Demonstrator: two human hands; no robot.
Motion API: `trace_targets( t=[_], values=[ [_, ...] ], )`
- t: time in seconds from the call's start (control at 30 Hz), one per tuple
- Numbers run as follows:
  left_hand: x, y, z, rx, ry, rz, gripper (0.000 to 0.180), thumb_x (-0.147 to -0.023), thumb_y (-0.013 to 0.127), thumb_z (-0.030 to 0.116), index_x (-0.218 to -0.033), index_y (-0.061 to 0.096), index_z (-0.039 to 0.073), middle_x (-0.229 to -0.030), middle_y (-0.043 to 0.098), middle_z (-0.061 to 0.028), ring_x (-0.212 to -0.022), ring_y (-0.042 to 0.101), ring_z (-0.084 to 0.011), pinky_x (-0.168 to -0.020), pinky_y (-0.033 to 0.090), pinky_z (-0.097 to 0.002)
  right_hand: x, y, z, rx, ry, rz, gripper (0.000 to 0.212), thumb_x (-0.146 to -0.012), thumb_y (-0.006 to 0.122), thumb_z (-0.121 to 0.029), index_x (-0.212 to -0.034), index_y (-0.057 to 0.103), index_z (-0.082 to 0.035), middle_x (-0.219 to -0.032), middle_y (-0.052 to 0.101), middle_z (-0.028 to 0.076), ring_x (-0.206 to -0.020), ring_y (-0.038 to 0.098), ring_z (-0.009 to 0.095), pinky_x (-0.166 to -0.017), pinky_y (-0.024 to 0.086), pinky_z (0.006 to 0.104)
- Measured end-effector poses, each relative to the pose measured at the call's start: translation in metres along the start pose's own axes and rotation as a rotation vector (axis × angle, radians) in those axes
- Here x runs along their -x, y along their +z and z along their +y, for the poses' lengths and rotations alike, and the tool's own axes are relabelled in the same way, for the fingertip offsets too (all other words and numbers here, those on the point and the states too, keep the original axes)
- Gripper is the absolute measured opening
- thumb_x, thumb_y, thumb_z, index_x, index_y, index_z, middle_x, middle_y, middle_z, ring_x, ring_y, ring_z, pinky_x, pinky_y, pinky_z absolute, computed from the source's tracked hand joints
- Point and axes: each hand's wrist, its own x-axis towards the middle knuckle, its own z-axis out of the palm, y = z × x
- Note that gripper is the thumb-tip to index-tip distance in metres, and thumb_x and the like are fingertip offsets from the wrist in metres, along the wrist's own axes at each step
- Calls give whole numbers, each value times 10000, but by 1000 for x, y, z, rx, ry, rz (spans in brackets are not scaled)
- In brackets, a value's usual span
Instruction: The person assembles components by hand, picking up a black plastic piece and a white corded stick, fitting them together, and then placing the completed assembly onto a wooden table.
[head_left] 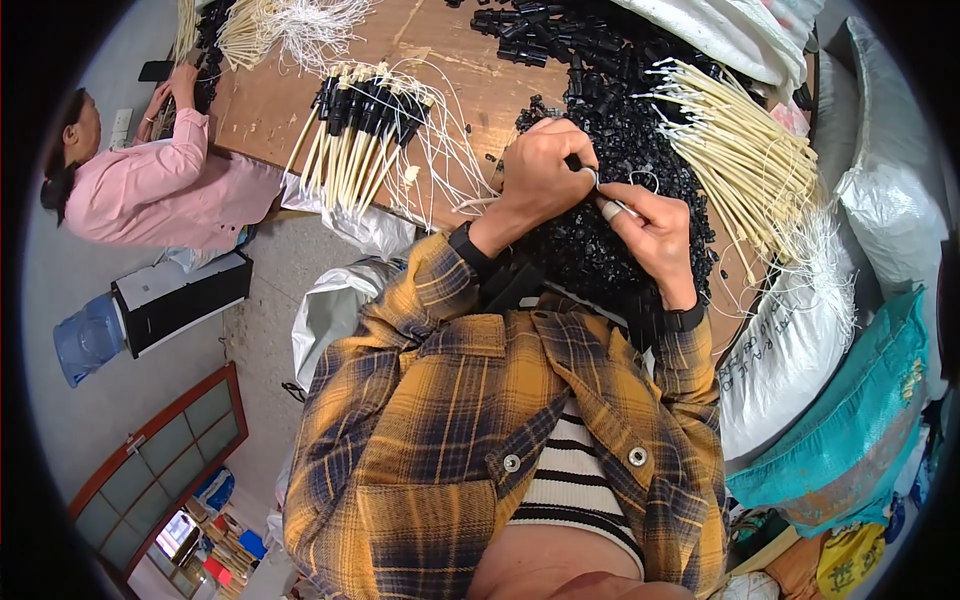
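Observation:
Over a heap of small black plastic parts (600,245), my two hands meet. My left hand (540,172) is closed in a fist round a small black plastic piece (573,161), mostly hidden by the fingers. Close beside it, my right hand (655,235) is pinched on a thin white wire (592,176); its other end is hard to follow. A pale wrap or band sits round one finger of that hand. To the right lies a thick bundle of cream-coloured sleeved wires (745,165) with white tips. On the left, a bundle of similar cream wires with black ends (355,130) rests on the table.
Larger black tubular parts (525,35) lie at the far side of the brown table (450,45). White sacks (790,370) and a teal sack (850,420) crowd the right. A co-worker in a pink shirt (150,190) works at the far left; a water dispenser (185,295) stands nearby.

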Motion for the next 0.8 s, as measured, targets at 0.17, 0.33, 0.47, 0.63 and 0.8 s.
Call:
trace_targets(
  t=[0.17,0.33,0.47,0.63,0.8],
  values=[
    [-8,-2,-6,-34,241,89,106,-585,641,26,-667,624,92,-701,609,-30,-716,587,-233,-599,462,-354,0,10,-2,501,173,226,142,-810,729,-125,-902,687,-27,-562,498,-33,-490,394,47,-452,314,234],
    [-7,-22,-6,-108,345,-401,377,-648,679,30,-1015,664,113,-813,654,-43,-735,630,-214,-632,509,-336,5,-9,18,-524,490,-34,172,-883,628,-99,-1035,699,-60,-667,575,-63,-531,399,37,-485,319,216],
    [-5,-23,-16,-146,254,-412,312,-668,675,55,-978,668,84,-803,656,-66,-728,645,-266,-608,518,-352,9,-5,2,401,-42,-32,375,-828,599,-28,-1168,668,-171,-745,668,69,-533,561,160,-525,439,267],
    [5,-20,-15,-212,261,-310,271,-652,666,47,-920,666,95,-793,657,-59,-729,650,-257,-605,519,-351,4,-1,-6,535,-222,-59,308,-833,628,-56,-1119,681,-156,-714,649,92,-545,572,166,-527,439,282],
    [8,-27,10,-388,463,-198,109,-687,631,67,-775,618,130,-640,538,-18,-624,611,-195,-500,455,-331,-15,-5,1,-21,415,-166,133,-827,717,-155,-863,700,-28,-542,436,-45,-513,370,46,-472,308,235]
  ],
)
